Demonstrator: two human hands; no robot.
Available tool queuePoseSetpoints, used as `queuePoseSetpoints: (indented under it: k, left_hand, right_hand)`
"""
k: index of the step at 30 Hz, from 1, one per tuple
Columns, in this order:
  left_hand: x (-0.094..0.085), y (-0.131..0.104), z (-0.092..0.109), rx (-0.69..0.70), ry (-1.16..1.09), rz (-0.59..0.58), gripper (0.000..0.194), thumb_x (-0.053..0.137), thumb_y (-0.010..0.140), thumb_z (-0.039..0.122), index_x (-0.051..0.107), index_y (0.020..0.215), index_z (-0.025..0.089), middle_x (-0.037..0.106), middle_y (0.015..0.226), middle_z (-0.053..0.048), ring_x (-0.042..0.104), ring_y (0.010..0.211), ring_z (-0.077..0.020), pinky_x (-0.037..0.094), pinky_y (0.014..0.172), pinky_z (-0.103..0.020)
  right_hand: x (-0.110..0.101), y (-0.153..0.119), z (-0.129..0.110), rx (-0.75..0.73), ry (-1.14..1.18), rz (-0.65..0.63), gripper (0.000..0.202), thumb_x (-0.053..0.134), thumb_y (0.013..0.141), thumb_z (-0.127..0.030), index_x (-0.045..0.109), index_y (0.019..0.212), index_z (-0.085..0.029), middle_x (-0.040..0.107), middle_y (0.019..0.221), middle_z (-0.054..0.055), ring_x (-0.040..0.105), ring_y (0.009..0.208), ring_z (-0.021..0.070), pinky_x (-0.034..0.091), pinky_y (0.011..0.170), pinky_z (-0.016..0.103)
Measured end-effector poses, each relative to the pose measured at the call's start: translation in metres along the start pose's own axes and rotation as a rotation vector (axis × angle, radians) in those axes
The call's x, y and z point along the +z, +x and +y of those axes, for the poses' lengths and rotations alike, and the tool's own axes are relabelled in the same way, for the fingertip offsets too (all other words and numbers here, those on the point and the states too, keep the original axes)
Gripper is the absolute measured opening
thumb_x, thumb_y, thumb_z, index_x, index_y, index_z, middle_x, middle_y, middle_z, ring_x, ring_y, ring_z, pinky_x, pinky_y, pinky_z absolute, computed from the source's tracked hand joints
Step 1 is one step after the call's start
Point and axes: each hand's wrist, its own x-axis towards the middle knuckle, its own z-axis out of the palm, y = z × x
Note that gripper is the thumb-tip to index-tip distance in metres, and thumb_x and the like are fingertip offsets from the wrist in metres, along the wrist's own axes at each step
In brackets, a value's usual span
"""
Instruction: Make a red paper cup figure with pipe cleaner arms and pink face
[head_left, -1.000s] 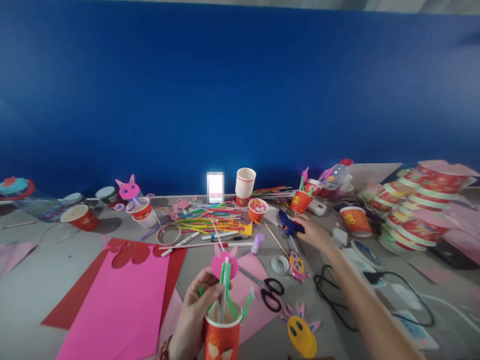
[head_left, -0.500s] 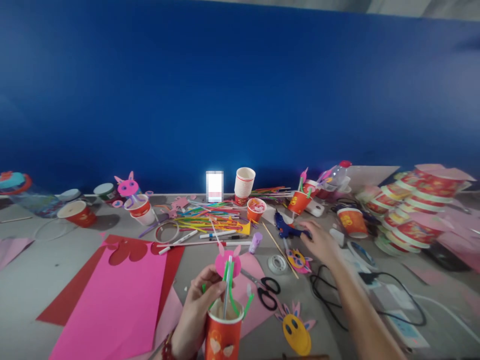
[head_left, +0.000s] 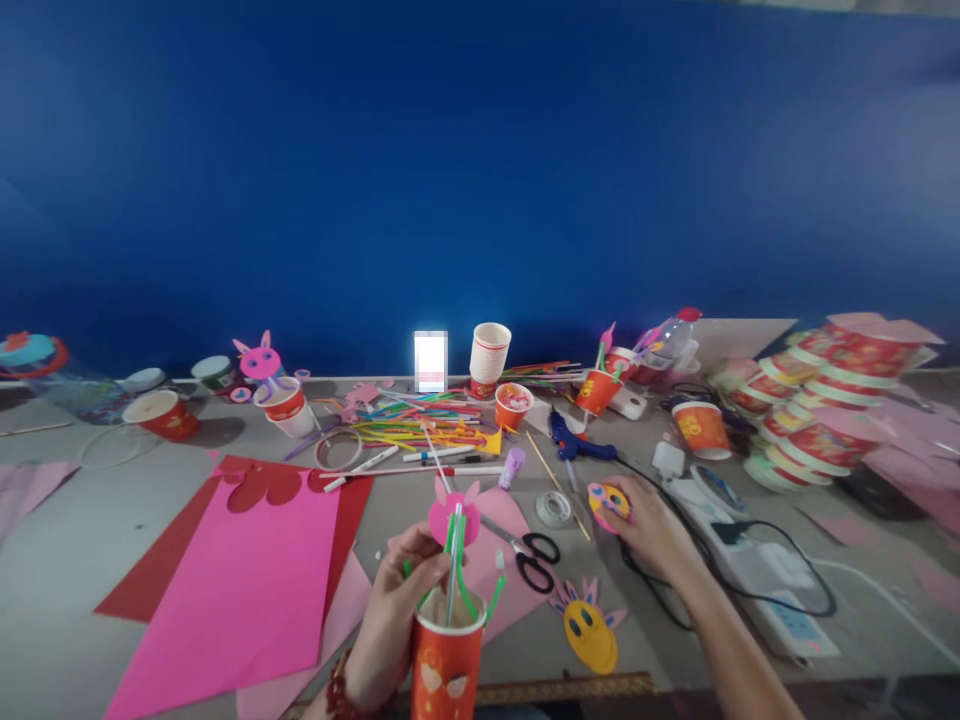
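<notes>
**Right hand off the glue gun, onto a pink-and-yellow cutout**

Widest first: the blue wall closed off the far side, and the grey table ran up to it. We had our best open room at far left, beyond the magenta sheet. On the right, the power strip lay beside our forearm, making that side tight. The near edge ran close below the yellow face.

The red cup stood upright in front of us, the pink figure at its mouth on green and silver stems. Left hand: fingers pinched on the stems. Scissors lay just right of it.

Half a second earlier we had been at the glue gun; it now lay loose beyond our fingertips. We took that to mean both hands were occupied.

Smallest: the cutout, gripped between right thumb and fingers, near the tape roll.
</notes>
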Motion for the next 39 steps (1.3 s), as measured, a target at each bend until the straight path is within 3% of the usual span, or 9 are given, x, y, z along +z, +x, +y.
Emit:
queuePoseSetpoints:
  k: [3,7,9,11,15,24,29,33,39]
  left_hand:
    - [-0.003,-0.002,0.002,0.004,0.009,0.019,0.023,0.087,0.066,0.027,0.074,0.084,0.019,0.067,0.078,-0.001,0.06,0.072,-0.0128,0.052,0.071,-0.02]
    - [-0.005,-0.005,0.007,0.019,0.034,0.072,0.025,0.088,0.065,0.028,0.074,0.083,0.019,0.066,0.076,0.0,0.059,0.069,-0.0123,0.052,0.066,-0.02]
    - [-0.005,-0.005,0.008,0.014,0.042,0.089,0.026,0.088,0.064,0.027,0.074,0.084,0.018,0.066,0.076,0.0,0.06,0.069,-0.0129,0.052,0.063,-0.019]
    - [-0.005,-0.003,0.008,0.006,0.041,0.094,0.027,0.088,0.064,0.027,0.074,0.084,0.018,0.066,0.076,0.0,0.06,0.07,-0.0132,0.052,0.063,-0.019]
    - [-0.006,0.001,0.002,-0.015,0.022,0.064,0.025,0.088,0.065,0.027,0.074,0.085,0.02,0.066,0.077,0.0,0.061,0.07,-0.0126,0.052,0.065,-0.02]
    - [-0.009,0.0,-0.005,-0.018,-0.004,0.054,0.027,0.086,0.067,0.025,0.075,0.09,0.02,0.069,0.086,-0.002,0.063,0.074,-0.0134,0.053,0.066,-0.021]
    - [-0.013,0.002,-0.005,-0.006,0.003,0.067,0.027,0.085,0.068,0.024,0.074,0.093,0.02,0.07,0.089,-0.002,0.064,0.08,-0.0146,0.053,0.071,-0.022]
    - [-0.014,0.003,-0.007,-0.011,0.002,0.043,0.026,0.084,0.071,0.024,0.074,0.094,0.021,0.07,0.09,-0.002,0.063,0.08,-0.0135,0.053,0.073,-0.021]
    - [-0.012,0.002,-0.01,-0.021,0.005,0.032,0.024,0.084,0.071,0.025,0.074,0.092,0.021,0.07,0.089,-0.001,0.063,0.077,-0.0134,0.052,0.07,-0.02]
  right_hand:
    - [-0.007,-0.013,-0.011,0.064,0.159,0.007,0.034,0.055,0.082,-0.045,0.059,0.107,-0.021,0.069,0.106,0.011,0.067,0.096,0.0299,0.053,0.084,0.041]
    - [-0.001,-0.059,-0.039,0.105,0.498,-0.303,0.036,0.061,0.087,-0.047,0.06,0.111,-0.021,0.072,0.098,0.007,0.071,0.085,0.0249,0.058,0.072,0.032]
    - [0.01,-0.087,-0.049,0.052,0.442,-0.32,0.03,0.061,0.089,-0.043,0.063,0.11,-0.022,0.072,0.1,0.007,0.07,0.09,0.0248,0.057,0.073,0.031]
    - [0.023,-0.111,-0.052,-0.04,0.248,-0.182,0.021,0.06,0.09,-0.04,0.068,0.1,-0.023,0.072,0.1,0.008,0.069,0.094,0.0263,0.056,0.081,0.036]
    - [0.042,-0.137,-0.046,-0.161,0.001,0.107,0.03,0.059,0.092,-0.042,0.065,0.115,-0.025,0.069,0.111,0.01,0.065,0.104,0.0299,0.051,0.091,0.045]
    - [0.046,-0.143,-0.038,-0.2,-0.014,0.176,0.018,0.054,0.097,-0.038,0.067,0.098,-0.026,0.066,0.104,0.007,0.064,0.098,0.026,0.05,0.086,0.04]
    - [0.036,-0.144,-0.041,-0.143,0.01,0.162,0.022,0.053,0.096,-0.039,0.064,0.11,-0.025,0.064,0.117,0.009,0.062,0.108,0.027,0.051,0.089,0.039]
    - [0.025,-0.139,-0.05,-0.051,-0.018,0.043,0.037,0.064,0.087,-0.044,0.061,0.118,-0.023,0.068,0.113,0.01,0.065,0.105,0.029,0.053,0.088,0.041]
    - [0.017,-0.13,-0.064,0.067,0.029,-0.107,0.017,0.064,0.079,-0.033,0.063,0.093,-0.023,0.072,0.093,0.007,0.07,0.087,0.027,0.056,0.076,0.035]
